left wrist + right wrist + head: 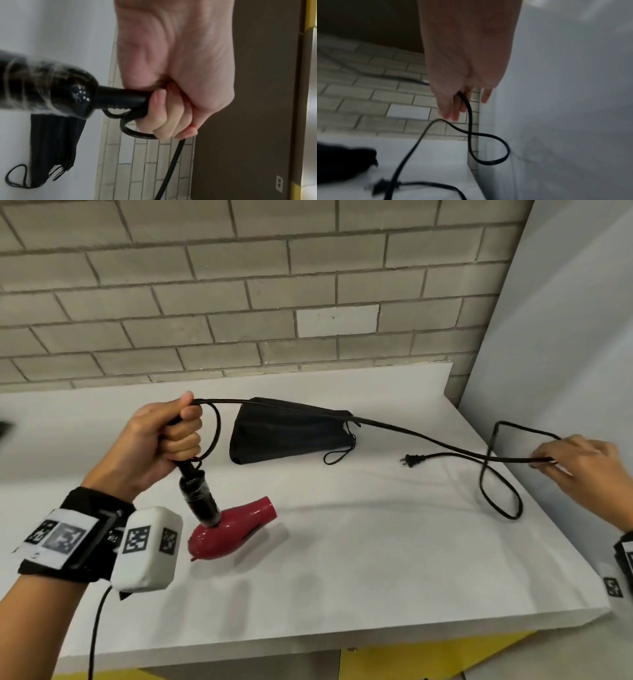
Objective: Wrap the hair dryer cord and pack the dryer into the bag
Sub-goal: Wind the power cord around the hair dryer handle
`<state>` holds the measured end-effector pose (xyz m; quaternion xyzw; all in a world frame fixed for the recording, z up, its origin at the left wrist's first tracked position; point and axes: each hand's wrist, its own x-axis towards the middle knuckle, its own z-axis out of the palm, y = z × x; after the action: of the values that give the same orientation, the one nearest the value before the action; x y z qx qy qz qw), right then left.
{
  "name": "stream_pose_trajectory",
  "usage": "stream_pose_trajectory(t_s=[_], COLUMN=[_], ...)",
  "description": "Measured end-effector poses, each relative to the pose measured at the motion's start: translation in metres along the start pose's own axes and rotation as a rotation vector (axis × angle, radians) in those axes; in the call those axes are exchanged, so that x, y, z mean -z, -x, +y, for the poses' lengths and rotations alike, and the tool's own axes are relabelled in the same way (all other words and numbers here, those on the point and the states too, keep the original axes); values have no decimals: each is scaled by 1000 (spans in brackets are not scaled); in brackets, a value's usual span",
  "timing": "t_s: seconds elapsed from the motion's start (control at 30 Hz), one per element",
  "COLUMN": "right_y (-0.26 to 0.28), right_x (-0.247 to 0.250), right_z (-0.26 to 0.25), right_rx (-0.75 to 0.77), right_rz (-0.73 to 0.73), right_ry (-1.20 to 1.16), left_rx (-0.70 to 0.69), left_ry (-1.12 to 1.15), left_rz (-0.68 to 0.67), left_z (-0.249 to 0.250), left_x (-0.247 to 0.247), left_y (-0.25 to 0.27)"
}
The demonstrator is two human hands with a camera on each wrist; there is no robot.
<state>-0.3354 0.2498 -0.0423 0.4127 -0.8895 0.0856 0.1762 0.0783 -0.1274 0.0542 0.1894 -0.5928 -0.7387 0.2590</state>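
A red hair dryer (pixel 230 529) with a black handle (pixel 198 497) hangs nose-down just above the white table. My left hand (pixel 171 433) grips the cord's stiff collar at the handle's end (pixel 120 96), with one small loop of black cord (pixel 214 433) caught in the fist. From there the cord (pixel 411 436) runs taut to the right, where my right hand (pixel 575 463) pinches it (pixel 464 97). Past that hand the cord loops down (pixel 489 148) and ends in the plug (pixel 412 460) lying on the table. The black drawstring bag (pixel 291 434) lies flat behind the cord.
The white table (pixel 342 559) stands against a brick wall (pixel 239 302). A white panel (pixel 565 354) closes off the right side close to my right hand. The table's front edge (pixel 308 642) runs low in the head view.
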Motion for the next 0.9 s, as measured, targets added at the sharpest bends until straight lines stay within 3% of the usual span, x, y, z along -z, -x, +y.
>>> stream_pose_trajectory(t_s=[0.13, 0.17, 0.3, 0.37, 0.5, 0.57, 0.73, 0.83, 0.9], right_y=[-2, -4, -15, -17, -16, -17, -22, -30, -36], right_x=[-6, 6, 59, 79, 82, 72, 49, 42, 41], right_z=[-8, -19, -82, -128, -211, -237, -254, -237, -210], right_rx=[-68, -91, 53, 183, 358, 409, 497, 557, 558], right_rz=[-405, -432, -97, -25, -295, -345, -222, 47, 128], right_ry=[-224, -251, -501, -619, -760, -818, -953, -692, -533], left_rx=[71, 93, 166, 187, 188, 188, 192, 209, 224], left_ry=[-25, -18, 21, 29, 19, 5, -52, -91, -93], left_rz=[-209, -262, -383, -421, -508, -526, -574, -602, -595], left_z=[-17, -21, -35, -40, -45, -46, -48, -47, -46], left_x=[-15, -18, -37, -49, -71, -83, -106, -106, -96], left_y=[-6, -7, -16, -21, -24, -24, -23, -21, -20])
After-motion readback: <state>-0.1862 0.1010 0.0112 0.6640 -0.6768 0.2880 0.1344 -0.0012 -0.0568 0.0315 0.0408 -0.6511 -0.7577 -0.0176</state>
